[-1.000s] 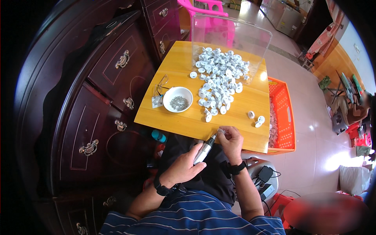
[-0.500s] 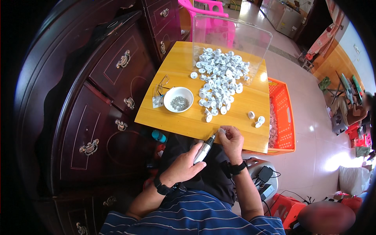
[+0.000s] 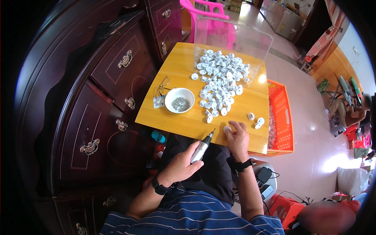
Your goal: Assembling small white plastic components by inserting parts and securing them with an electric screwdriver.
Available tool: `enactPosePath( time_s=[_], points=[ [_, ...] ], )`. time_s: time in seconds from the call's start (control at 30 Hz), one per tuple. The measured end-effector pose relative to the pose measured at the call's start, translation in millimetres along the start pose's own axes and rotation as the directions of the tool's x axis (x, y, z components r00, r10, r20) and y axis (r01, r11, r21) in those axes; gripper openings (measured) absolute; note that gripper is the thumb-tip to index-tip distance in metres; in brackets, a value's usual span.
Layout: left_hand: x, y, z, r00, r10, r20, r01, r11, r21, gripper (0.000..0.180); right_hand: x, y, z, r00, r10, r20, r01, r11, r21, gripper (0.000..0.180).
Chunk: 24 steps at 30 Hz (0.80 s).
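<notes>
A pile of small parts (image 3: 220,80) is spread on the far half of the table (image 3: 184,121). A bowl (image 3: 179,100) is set left of the pile. Three parts (image 3: 256,120) are placed apart near the right edge. A crate (image 3: 280,117) is stood right of the table, a cabinet (image 3: 98,98) left.

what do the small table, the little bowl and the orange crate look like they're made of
The small table looks like wood with a glossy yellow varnish: it reflects light near its far right edge. The white bowl looks like glazed ceramic, possibly plastic; its rim is smooth and shiny. The orange crate looks like moulded plastic, judging by its slotted walls and uniform colour.
</notes>
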<state>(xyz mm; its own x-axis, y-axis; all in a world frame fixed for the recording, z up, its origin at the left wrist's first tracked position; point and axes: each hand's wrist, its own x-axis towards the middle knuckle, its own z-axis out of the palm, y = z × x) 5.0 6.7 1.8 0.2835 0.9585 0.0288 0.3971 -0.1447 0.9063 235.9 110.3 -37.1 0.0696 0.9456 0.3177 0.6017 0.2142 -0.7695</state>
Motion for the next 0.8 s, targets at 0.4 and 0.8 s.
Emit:
enactPosePath(
  time_s=[0.4, 0.8],
  points=[
    [-5.0, 13.3, -7.5, 0.999, 0.040, 0.025, -0.038, 0.998, -0.057, 0.071, -23.4, -18.6, 6.5, 0.766, 0.273, 0.582, -0.628, 0.123, 0.769, 0.038],
    [-13.9, 13.7, -11.4, 0.998, -0.013, 0.068, 0.017, 0.998, -0.062, 0.070, -27.4, -17.5, 23.2, 0.784, 0.217, 0.582, -0.593, -0.017, 0.805, 0.018]
  ],
)
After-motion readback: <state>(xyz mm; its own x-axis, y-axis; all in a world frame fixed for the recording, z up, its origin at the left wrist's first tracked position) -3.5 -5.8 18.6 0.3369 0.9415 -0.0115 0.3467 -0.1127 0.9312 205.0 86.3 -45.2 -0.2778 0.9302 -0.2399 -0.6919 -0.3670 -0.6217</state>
